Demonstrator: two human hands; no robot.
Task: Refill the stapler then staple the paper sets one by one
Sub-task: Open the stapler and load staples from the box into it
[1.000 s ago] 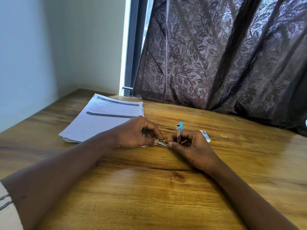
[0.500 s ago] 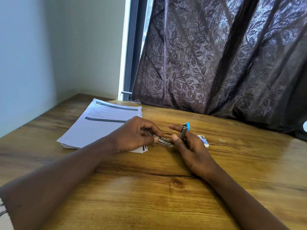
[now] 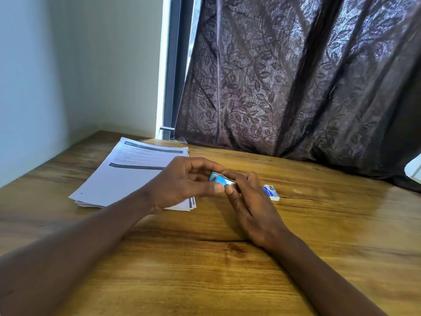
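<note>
Hands meet just above the brown wood-grain table (image 3: 205,270), sharing a small blue-and-silver metal stapler (image 3: 222,180) between them, close to the near right corner of the stack of white printed paper sets (image 3: 127,176). The left hand (image 3: 185,182) curls round the stapler's left, blue end in a narrow pinch, forefinger arched over the top and thumb on the near side. The right hand (image 3: 250,206) pinches the right, silver end, thumb on the near edge and the other fingers bent over the far side. Gripping it at both ends, seemingly lifted off the wood, probably serves to press the top down onto the loaded channel or to check that it sits properly, since the two halves look folded together. Its long axis runs left to right, roughly level, with the right end slightly nearer the person; which end is the mouth cannot be told. A small white-and-blue box of staples (image 3: 271,192) lies just right of the right hand, handy for refilling, and the papers lie flat on the left.
</note>
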